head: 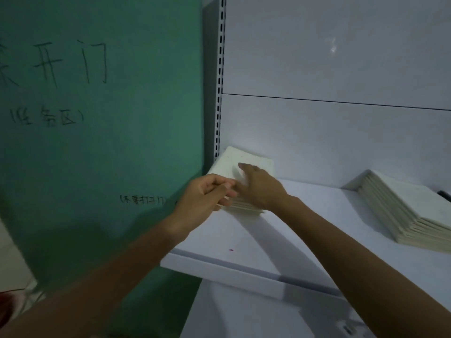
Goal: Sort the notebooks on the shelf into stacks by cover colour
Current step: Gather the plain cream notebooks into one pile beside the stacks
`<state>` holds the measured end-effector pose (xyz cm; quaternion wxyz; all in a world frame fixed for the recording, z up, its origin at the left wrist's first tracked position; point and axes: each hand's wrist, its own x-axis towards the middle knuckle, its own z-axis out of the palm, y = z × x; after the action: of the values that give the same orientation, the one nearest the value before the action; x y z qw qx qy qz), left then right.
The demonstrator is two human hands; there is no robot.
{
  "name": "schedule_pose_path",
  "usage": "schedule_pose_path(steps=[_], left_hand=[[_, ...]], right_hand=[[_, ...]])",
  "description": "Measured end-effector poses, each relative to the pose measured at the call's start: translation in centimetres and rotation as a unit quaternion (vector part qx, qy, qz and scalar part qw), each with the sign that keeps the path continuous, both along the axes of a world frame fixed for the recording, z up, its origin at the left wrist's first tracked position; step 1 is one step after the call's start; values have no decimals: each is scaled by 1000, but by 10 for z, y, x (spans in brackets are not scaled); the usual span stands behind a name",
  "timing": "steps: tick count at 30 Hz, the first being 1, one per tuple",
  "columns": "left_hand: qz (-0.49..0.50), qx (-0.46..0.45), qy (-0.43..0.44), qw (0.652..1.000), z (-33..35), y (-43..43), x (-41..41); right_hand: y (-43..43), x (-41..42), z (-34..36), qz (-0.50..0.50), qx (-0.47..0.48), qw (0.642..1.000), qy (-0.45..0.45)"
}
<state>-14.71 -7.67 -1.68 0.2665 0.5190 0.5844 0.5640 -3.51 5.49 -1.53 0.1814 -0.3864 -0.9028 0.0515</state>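
A stack of pale cream notebooks [246, 159] lies at the far left end of the white shelf [244, 240], against the back panel. My right hand [258, 186] lies flat on top of this stack, fingers straight and pointing left; it is blurred. My left hand [207, 193] is at the stack's left front corner, its fingers loosely curled and its fingertips touching the edges of the notebooks. A second, taller stack of cream notebooks [402, 206] sits on the shelf at the right, fanned a little towards the front.
A green wall [97, 118] with handwritten characters stands directly left of the shelf. A slotted metal upright [219, 76] and white back panels [341, 57] close off the rear. A small dark object [445, 195] shows at the right edge behind the second stack.
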Motion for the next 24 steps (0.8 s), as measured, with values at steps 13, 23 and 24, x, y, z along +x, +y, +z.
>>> schedule_pose_path(steps=[13, 23, 24], left_hand=[[-51, 136, 88, 986, -31, -11, -56], [-82, 235, 235, 940, -19, -10, -75], [-99, 240, 230, 938, -13, -11, -74]], right_hand=[[-58, 20, -33, -52, 161, 985, -23], [-99, 41, -15, -14, 380, 920, 91], [-103, 41, -3, -4, 406, 907, 112]])
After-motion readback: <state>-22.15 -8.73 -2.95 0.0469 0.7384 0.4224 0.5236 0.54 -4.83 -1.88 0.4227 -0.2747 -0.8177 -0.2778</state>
